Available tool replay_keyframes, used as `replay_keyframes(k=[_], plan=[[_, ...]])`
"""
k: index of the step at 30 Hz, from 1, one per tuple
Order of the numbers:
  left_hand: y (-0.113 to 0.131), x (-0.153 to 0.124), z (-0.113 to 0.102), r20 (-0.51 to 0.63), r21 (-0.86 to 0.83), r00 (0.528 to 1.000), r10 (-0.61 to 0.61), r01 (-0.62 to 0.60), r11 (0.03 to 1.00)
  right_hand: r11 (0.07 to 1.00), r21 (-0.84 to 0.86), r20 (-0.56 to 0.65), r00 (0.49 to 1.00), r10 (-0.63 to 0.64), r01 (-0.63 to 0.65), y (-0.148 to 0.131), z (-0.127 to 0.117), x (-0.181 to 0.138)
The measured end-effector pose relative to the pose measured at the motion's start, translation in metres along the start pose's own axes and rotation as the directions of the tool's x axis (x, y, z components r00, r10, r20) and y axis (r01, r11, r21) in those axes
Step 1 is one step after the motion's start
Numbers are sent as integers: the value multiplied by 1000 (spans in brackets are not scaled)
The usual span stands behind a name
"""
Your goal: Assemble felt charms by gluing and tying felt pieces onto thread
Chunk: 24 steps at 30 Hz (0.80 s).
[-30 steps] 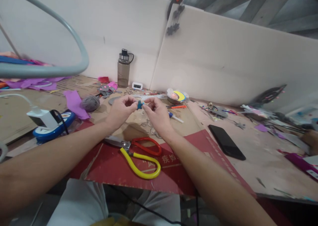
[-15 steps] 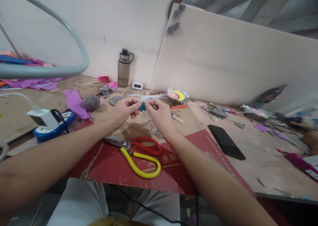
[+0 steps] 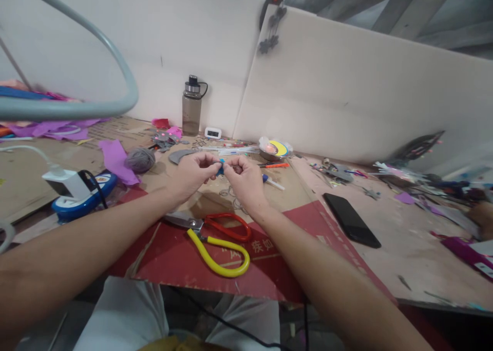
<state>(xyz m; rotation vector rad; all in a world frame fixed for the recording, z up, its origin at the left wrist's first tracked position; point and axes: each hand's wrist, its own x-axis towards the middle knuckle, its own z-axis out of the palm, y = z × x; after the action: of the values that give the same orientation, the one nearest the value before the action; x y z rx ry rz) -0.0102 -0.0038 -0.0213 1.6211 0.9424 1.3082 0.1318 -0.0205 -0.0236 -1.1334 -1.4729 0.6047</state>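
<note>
Between my fingertips is a small blue piece (image 3: 221,168), mostly covered, so its exact kind does not show. My left hand (image 3: 196,173) pinches it from the left, and my right hand (image 3: 244,181) pinches it from the right. Both hands are raised over the cardboard-covered table. Below them lie large scissors (image 3: 198,224) with one red and one yellow handle. Thin looped string or wire (image 3: 235,202) rests on the cardboard just under my right hand. A grey felt piece (image 3: 179,156) lies partly behind my left hand.
A water bottle (image 3: 191,107) and a small white digital display (image 3: 212,133) stand at the back. Grey yarn (image 3: 140,159) and a blue power strip (image 3: 84,199) are leftward. A black phone (image 3: 351,220) lies right. A person's arm (image 3: 483,218) shows at the far right.
The blue piece has turned or folded between my fingertips and less of its face shows. My right hand has shifted very slightly left.
</note>
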Motion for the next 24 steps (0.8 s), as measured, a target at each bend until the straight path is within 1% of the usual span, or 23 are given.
replay_keyframes(k=[4, 8, 11, 15, 19, 21, 24], plan=[[2, 0, -1, -31, 135, 999, 29, -25, 990, 999, -43, 38, 999, -30, 32, 3, -1, -1], [3, 1, -1, -42, 162, 999, 25, -18, 987, 996, -75, 54, 998, -44, 48, 3, -2, -1], [2, 1, -1, -6, 124, 1000, -1, 2, 992, 998, -57, 36, 999, -2, 4, 1, -1, -1], [1, 2, -3, 118, -6, 992, -36, 37, 999, 994, 62, 18, 996, 84, -85, 2, -2, 2], [1, 2, -4, 217, -136, 969, -115, 147, 980, 978, 141, -1, 988, 156, -154, 5, -5, 5], [1, 2, -3, 225, -151, 963, -145, 182, 972, 977, 134, -3, 986, 169, -167, 5, -6, 5], [-1, 1, -2, 174, -108, 975, -140, 160, 981, 987, 90, 2, 992, 130, -130, 4, -5, 3]])
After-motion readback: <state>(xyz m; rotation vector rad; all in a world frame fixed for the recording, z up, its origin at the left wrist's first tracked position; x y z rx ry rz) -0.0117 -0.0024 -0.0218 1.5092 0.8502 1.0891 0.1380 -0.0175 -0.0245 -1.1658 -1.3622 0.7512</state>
